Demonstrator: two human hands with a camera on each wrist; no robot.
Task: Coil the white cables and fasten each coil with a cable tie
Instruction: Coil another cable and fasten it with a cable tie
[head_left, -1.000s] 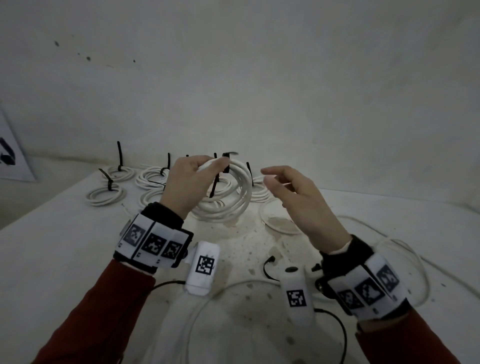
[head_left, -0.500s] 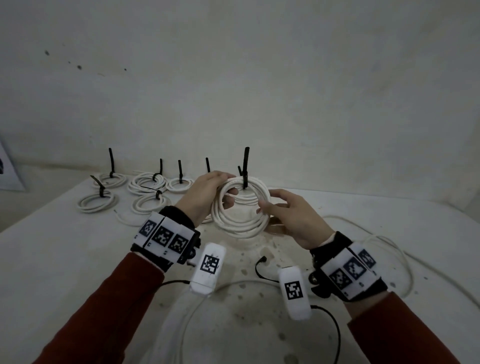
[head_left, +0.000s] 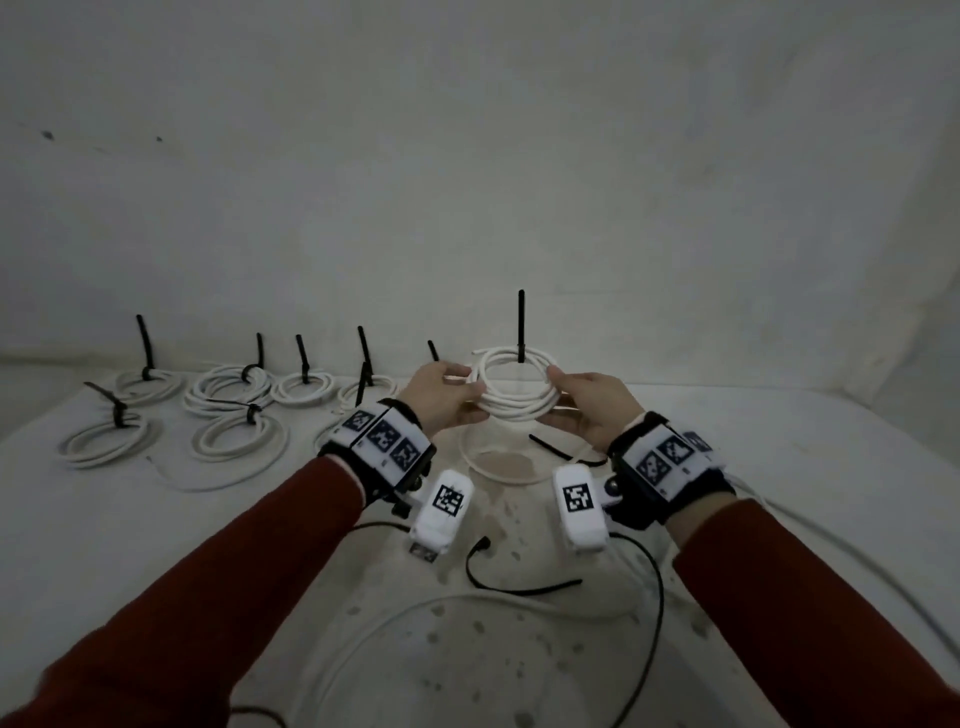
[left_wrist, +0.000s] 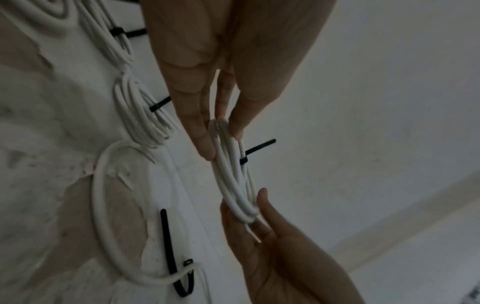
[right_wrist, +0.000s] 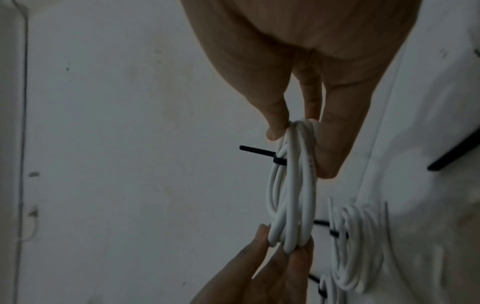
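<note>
While the left hand (head_left: 441, 397) and right hand (head_left: 589, 402) pinch opposite rims of the tied white coil (head_left: 514, 387) above the bench (head_left: 78, 519), it looks light, springy and best held near its black tie (head_left: 521, 325).

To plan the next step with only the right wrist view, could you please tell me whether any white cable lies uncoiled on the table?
Observer: Yes, a loose white cable loops flat on the white table, below the held white cable coil.
Operator: Thank you. Is a spare tie nearby?
Observer: A loose black cable tie lies inside that loop.
Operator: How many coils are finished?
Observer: At least six tied white coils lie left of the left hand.
</note>
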